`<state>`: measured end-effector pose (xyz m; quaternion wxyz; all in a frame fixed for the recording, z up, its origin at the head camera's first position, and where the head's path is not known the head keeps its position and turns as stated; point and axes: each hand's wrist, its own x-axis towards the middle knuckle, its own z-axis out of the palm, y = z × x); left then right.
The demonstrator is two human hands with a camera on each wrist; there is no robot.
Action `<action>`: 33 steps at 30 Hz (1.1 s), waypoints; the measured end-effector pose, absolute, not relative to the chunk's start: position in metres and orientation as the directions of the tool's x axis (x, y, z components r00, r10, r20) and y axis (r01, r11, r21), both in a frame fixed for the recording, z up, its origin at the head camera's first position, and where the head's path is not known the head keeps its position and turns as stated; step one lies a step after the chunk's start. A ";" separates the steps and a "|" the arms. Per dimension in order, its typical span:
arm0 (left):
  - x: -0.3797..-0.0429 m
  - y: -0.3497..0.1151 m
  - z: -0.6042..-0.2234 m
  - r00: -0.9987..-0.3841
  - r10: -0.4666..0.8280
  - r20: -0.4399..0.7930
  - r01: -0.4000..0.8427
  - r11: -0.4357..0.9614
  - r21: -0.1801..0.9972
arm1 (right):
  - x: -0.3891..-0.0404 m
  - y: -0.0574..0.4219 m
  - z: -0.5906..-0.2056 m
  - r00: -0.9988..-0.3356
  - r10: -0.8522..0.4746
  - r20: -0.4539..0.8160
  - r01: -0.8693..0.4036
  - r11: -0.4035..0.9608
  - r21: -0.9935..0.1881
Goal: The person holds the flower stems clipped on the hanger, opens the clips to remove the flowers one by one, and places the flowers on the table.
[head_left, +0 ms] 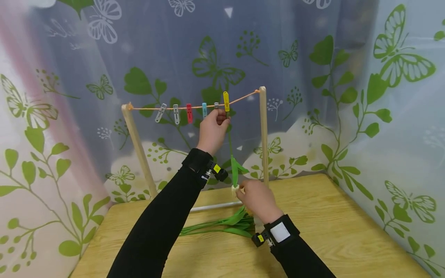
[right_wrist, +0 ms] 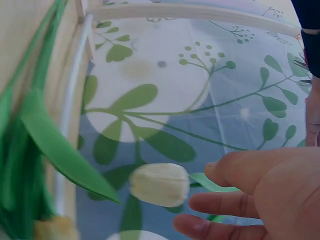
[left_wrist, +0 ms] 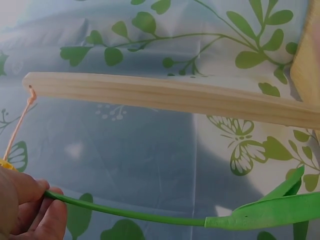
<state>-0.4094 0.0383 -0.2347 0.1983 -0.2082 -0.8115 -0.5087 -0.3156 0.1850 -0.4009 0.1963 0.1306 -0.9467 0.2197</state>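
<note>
An artificial white tulip [right_wrist: 160, 184] hangs upside down, its green stem [left_wrist: 125, 213] rising to a yellow clothespin [head_left: 226, 101] on an orange cord. Just below that clothespin, my left hand [head_left: 213, 130] pinches the upper stem between thumb and fingers. Lower down, my right hand [head_left: 259, 199] is at the bloom. In the right wrist view its thumb and fingers are spread apart, nearly straight, right beside the base of the bloom. The tulip's green leaves [head_left: 236, 170] hang between the two hands.
Several clothespins, among them a red one [head_left: 189, 113], hang farther left along the cord [head_left: 149, 109]. Wooden posts [head_left: 264, 135] carry the cord, with a white bar [head_left: 215, 206] low between them. More tulips [head_left: 222, 224] lie on the wooden table [head_left: 330, 224]. A patterned curtain [head_left: 295, 96] stands behind.
</note>
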 end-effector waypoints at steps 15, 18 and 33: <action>-0.408 0.035 -0.236 -0.828 0.150 0.541 0.552 0.397 0.734 | -0.324 0.203 -0.335 -0.888 -0.155 0.433 -0.287 0.922 -0.259; -0.407 0.036 -0.237 -0.832 0.151 0.534 0.546 0.397 0.738 | -0.325 0.204 -0.328 -0.897 -0.159 0.412 -0.281 0.925 -0.256; -0.408 0.037 -0.242 -0.827 0.148 0.543 0.553 0.396 0.733 | -0.339 0.211 -0.251 -0.850 -0.196 0.488 -0.319 0.930 -0.182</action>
